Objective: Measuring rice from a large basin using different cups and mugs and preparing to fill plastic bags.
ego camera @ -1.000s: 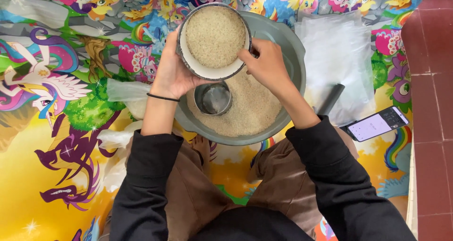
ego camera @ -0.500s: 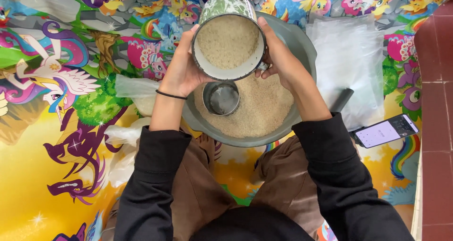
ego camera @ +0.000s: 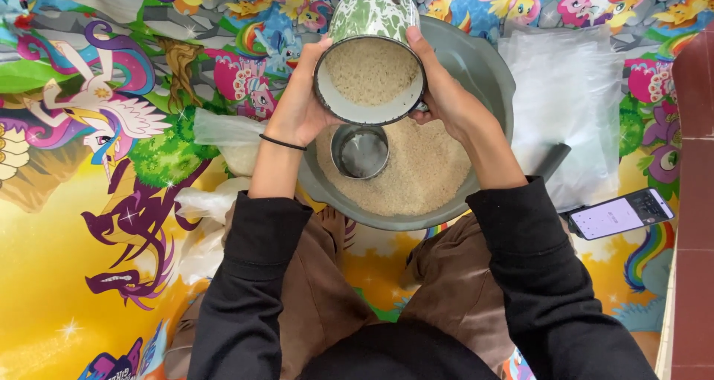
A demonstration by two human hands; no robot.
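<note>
1. Both hands are wrapped around a green-and-white enamel mug [ego camera: 370, 60] full of rice. The left hand [ego camera: 301, 105] cups its left wall and the right hand [ego camera: 446, 97] its right, fingers of each curled and clamped on the sides, so neither hand is really nearer.
2. The mug is tipped hard: its open mouth faces up toward the camera and toward the person, and its long axis runs from the base, far from the body, back to the rim, close in. It hangs over the far-left part of the big grey basin [ego camera: 483, 75].
3. Straight below the mug's rim, a small metal cup [ego camera: 361, 151] stands upright in the rice [ego camera: 424, 172] heaped in the basin. That's the line-up that matters: cup just under and nearer the body than the mug.
4. Packaging: a flat stack of clear plastic bags [ego camera: 565, 90] lies right of the basin, and more crumpled clear bags [ego camera: 216, 131] sit at its left.
5. A phone [ego camera: 621, 214] with a lit screen lies off to the right on the bright cartoon-pony mat [ego camera: 89, 112].
</note>
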